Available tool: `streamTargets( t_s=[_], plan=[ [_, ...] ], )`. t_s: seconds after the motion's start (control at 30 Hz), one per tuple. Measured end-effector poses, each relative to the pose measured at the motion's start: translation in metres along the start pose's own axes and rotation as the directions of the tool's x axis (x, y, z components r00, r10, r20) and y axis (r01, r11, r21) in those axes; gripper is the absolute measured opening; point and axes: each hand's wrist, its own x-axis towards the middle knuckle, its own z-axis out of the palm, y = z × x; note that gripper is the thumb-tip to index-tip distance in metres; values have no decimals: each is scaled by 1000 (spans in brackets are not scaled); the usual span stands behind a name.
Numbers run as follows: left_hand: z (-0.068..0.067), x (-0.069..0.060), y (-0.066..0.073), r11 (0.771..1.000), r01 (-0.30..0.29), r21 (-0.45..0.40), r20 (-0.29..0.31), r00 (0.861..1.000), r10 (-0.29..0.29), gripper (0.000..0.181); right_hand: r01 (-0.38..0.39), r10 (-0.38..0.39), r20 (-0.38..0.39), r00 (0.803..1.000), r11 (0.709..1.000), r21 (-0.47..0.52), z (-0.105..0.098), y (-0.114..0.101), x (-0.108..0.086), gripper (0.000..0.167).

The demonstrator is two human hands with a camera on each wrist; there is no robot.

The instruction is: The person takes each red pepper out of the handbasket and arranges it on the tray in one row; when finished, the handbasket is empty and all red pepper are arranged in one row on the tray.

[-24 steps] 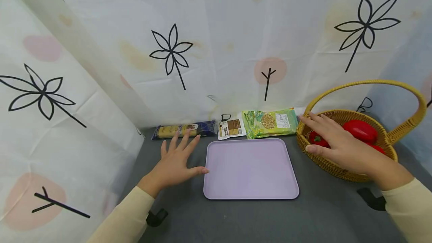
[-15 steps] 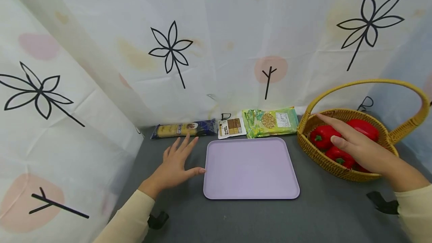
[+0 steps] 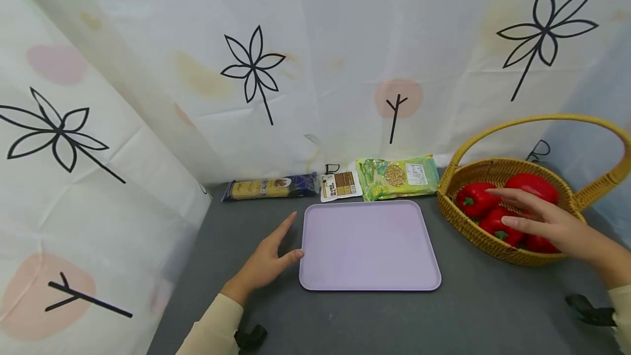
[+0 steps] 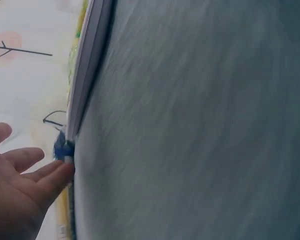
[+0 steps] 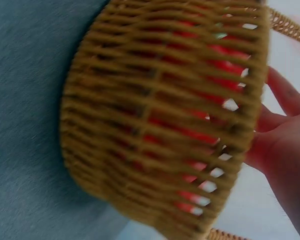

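Note:
My right hand (image 3: 552, 223) hovers over the yellow wicker basket (image 3: 473, 237), fingers extended and holding nothing. Below it in the basket lie several red bell peppers (image 3: 474, 199); the fingers partly cover some of them. In the right wrist view the basket's woven wall (image 5: 155, 110) fills the middle, with the hand (image 5: 290, 145) at its rim. My left hand (image 3: 263, 264) is held beside the left edge of a pale purple tray (image 3: 370, 245), thumb spread from straight fingers, nothing held. The left wrist view has that hand (image 4: 25, 185) with fingers relaxed.
Behind the tray, along the curtain, lie a blue and yellow packet (image 3: 270, 187), a small brown and white pouch (image 3: 340, 185) and a green bag (image 3: 397, 178). The basket's tall arched handle (image 3: 537, 119) rises at the right. A patterned curtain (image 3: 315, 70) closes off the back and left.
My right hand has shifted right from the basket's left rim to above the peppers, uncovering several. My left hand has drawn back slightly and turned, its fingers closer together.

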Motion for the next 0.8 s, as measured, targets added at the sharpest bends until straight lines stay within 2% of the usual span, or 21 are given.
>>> streamTargets(
  t_s=[0.1, 0.2, 0.3, 0.4, 0.47, 0.63, 0.7, 0.8],
  plan=[
    [10, 2, -5, 993, -21, -120, -2, 1000, 21, 82, 13, -13, 32, 999, 1000, -4, 0, 6, -3, 59],
    [18, 5, -9, 972, -61, -228, -13, 998, 59, 80, 44, -40, 67, 997, 998, -55, 1, 12, -3, 63],
    [26, 7, -13, 935, -90, -342, -19, 996, 89, 80, 44, -29, 125, 992, 992, -121, 1, 14, 0, 66],
    [31, 8, -16, 898, -79, -432, -14, 997, 81, 83, 9, 20, 170, 985, 986, -167, 0, 13, 3, 69],
    [33, 8, -17, 885, -52, -463, -13, 999, 52, 86, 3, 32, 191, 981, 984, -178, 0, 13, 4, 70],
    [34, 8, -22, 881, 22, -472, 7, 1000, -22, 96, 70, -21, 174, 985, 958, -279, 1, 13, 6, 73],
    [33, 9, -24, 878, 36, -477, 19, 999, -31, 99, 90, -42, 151, 988, 938, -335, 3, 13, 7, 75],
    [33, 9, -27, 867, 36, -497, 30, 999, -24, 100, 72, -25, 124, 992, 918, -390, 5, 12, 8, 76]
  ],
)
